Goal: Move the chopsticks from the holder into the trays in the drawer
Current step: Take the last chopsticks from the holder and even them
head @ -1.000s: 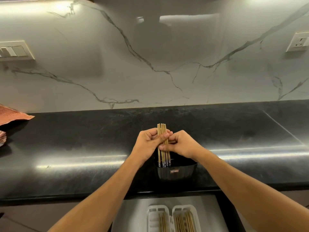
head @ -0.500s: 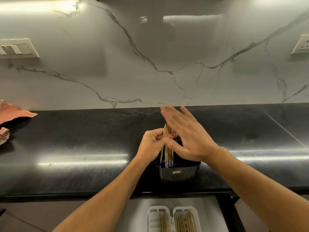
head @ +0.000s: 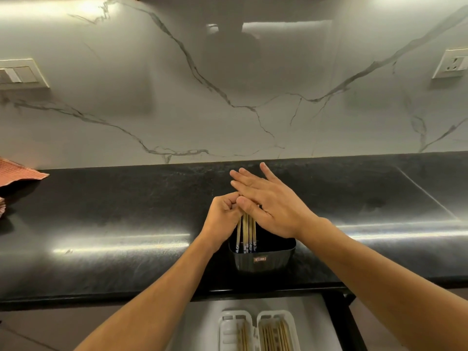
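A dark plastic holder (head: pixel 263 259) stands near the front edge of the black counter. Several wooden chopsticks (head: pixel 247 230) with blue-patterned ends rise upright out of it. My left hand (head: pixel 222 216) is closed around their upper part. My right hand (head: pixel 271 206) lies flat, fingers spread, over the top ends of the chopsticks and touches them; it grips nothing. Below, in the open drawer (head: pixel 202 323), two white trays sit side by side: the left tray (head: pixel 228 325) and the right tray (head: pixel 291 325), each with several chopsticks lying in it.
The black counter (head: pixel 114 211) runs left to right under a marble backsplash. An orange-red cloth (head: pixel 17 171) lies at the far left. Wall switches (head: pixel 20 74) sit on the left and a socket (head: pixel 453 64) on the right.
My right hand let go of the chopsticks, opened flat and now rests over their tops. The bundle sank lower toward the holder. My left hand kept its grip.
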